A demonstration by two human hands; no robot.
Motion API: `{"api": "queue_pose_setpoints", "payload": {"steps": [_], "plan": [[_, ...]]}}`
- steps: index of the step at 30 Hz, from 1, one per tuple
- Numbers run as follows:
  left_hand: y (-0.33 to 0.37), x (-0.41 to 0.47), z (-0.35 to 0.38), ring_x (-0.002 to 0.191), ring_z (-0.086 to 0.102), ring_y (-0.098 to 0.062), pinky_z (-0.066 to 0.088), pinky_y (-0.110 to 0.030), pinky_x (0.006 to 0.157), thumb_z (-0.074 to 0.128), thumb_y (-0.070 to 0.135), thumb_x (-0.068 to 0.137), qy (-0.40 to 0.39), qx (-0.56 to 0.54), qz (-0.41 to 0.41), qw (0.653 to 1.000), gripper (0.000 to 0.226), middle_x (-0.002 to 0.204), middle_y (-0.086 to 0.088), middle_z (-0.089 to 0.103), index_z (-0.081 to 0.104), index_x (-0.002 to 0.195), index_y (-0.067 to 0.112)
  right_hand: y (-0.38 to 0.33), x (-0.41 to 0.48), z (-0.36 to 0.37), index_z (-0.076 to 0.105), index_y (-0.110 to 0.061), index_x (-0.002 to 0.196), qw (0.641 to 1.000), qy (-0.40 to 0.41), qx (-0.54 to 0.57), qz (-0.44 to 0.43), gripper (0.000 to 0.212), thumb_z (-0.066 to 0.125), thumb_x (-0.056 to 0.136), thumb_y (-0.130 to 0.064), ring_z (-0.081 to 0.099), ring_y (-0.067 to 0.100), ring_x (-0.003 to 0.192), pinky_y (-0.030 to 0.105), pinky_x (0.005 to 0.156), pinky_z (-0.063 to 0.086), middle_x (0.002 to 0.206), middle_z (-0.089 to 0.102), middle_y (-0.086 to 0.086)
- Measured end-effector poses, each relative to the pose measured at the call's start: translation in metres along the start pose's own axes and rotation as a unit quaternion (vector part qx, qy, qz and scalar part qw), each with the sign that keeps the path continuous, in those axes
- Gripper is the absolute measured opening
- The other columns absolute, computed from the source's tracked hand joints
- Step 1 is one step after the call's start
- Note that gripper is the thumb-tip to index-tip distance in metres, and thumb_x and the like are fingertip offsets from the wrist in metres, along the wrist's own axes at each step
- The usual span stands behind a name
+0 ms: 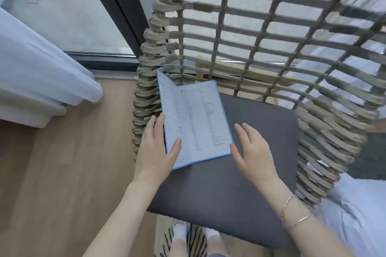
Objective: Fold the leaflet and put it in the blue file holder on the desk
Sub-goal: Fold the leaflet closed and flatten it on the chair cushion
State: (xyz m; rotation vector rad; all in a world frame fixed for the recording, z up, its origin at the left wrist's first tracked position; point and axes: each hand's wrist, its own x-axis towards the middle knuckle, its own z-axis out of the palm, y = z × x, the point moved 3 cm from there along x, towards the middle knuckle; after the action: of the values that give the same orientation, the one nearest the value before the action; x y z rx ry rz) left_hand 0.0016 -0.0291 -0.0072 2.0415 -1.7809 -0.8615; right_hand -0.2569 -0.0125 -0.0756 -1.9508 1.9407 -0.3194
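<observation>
Here the leaflet [196, 123], pale with a blue border and rows of small print, lies on the dark grey seat cushion [240, 183] of a woven wicker chair [271, 48], toward the cushion's far left corner. Its left panel is raised along a crease and leans against the chair's left side, while the right panel lies flat on the cushion. The left hand [156, 152] holds the leaflet at its near left corner, thumb on the printed face and fingers behind the raised panel. The right hand [254, 152] is spread open, holding nothing, its thumb just at the leaflet's near right corner; whether the palm presses the cushion or hovers above it is hard to tell. A thin bracelet [292, 213] circles the right wrist. A white curtain [41, 69] hangs at the left above the wooden floor [62, 173].
</observation>
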Motion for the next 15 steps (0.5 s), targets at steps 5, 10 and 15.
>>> {"api": "queue_pose_setpoints", "payload": {"steps": [5,10,15], "plan": [[-0.024,0.015,0.035,0.143,0.025,-0.010,0.030,-0.035,0.114,0.060,0.029,0.091,0.007,-0.044,0.002,0.999,0.079,0.159,0.006,0.024,0.012,0.153,0.027,0.031,0.017,0.078,0.051,-0.006,0.141,0.997,-0.063,-0.047,0.019,0.059,0.045,0.092,-0.039,0.050,0.048,0.128,0.054,0.100,0.046,0.143,0.050,0.027],[-0.035,0.013,0.056,0.138,0.026,-0.005,0.023,-0.018,0.100,0.057,0.029,0.094,-0.006,-0.039,0.011,0.999,0.077,0.156,0.010,0.026,0.008,0.154,0.028,0.039,0.028,0.120,0.037,-0.021,0.151,0.990,-0.108,-0.087,0.019,0.063,0.039,0.093,-0.046,0.029,0.042,0.145,0.056,0.116,0.026,0.157,0.032,0.022],[-0.043,0.015,0.070,0.142,0.026,-0.010,0.022,-0.017,0.102,0.052,0.025,0.096,-0.035,-0.013,0.016,0.999,0.073,0.160,0.005,0.023,0.008,0.154,0.023,0.041,0.026,0.134,0.031,-0.027,0.154,0.987,-0.113,-0.114,0.021,0.065,0.028,0.094,-0.053,0.025,0.041,0.147,0.057,0.118,0.022,0.159,0.029,0.022]]}}
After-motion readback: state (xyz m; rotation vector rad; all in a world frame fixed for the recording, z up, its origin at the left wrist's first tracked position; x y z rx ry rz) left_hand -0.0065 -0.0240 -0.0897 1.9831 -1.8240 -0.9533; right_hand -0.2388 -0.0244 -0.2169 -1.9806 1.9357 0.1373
